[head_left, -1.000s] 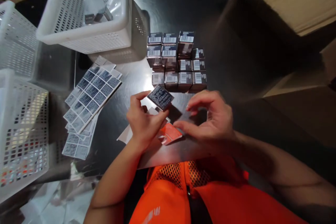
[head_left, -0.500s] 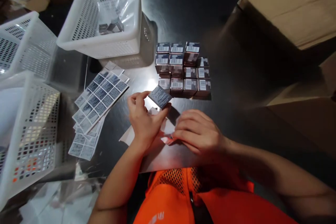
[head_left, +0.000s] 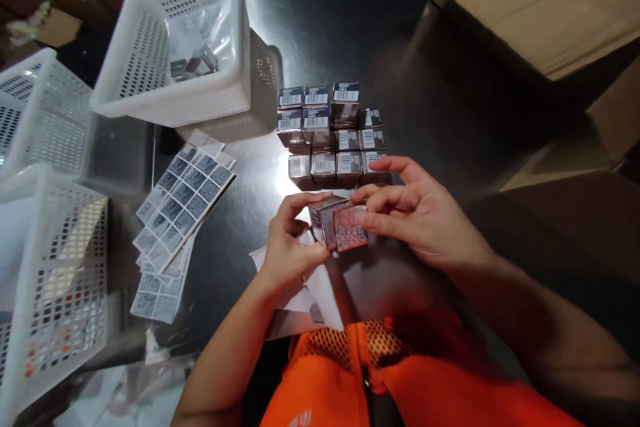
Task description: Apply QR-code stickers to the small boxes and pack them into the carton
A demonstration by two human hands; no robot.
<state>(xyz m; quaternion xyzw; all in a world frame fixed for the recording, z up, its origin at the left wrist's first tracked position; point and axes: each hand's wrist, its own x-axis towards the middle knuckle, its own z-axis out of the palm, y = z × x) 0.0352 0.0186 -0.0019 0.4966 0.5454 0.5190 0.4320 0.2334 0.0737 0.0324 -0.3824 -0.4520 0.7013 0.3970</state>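
Observation:
A small dark, shiny box (head_left: 323, 221) is gripped between the thumb and fingers of my left hand (head_left: 284, 243). My right hand (head_left: 425, 213) pinches the edge of a square printed sticker (head_left: 351, 229) between thumb and finger. The sticker overlaps one side of the box; whether it is stuck down I cannot tell. Below my hands lies white backing paper (head_left: 325, 297) with a small grey square on it. Just beyond them, several similar boxes (head_left: 316, 119) stand in rows with barcode labels facing up, some higher than others.
Overlapping sheets of square stickers (head_left: 186, 195) lie on the metal table left of my hands. Behind them stands a white perforated basket (head_left: 173, 97) holding a few boxes and clear plastic. More white baskets (head_left: 63, 267) line the left; cardboard boxes (head_left: 540, 13) occupy the right.
My right hand has risen from the white paper to the box, now with a sticker at its fingertips. My left hand has turned the box and lowered it slightly. The view has shifted slightly.

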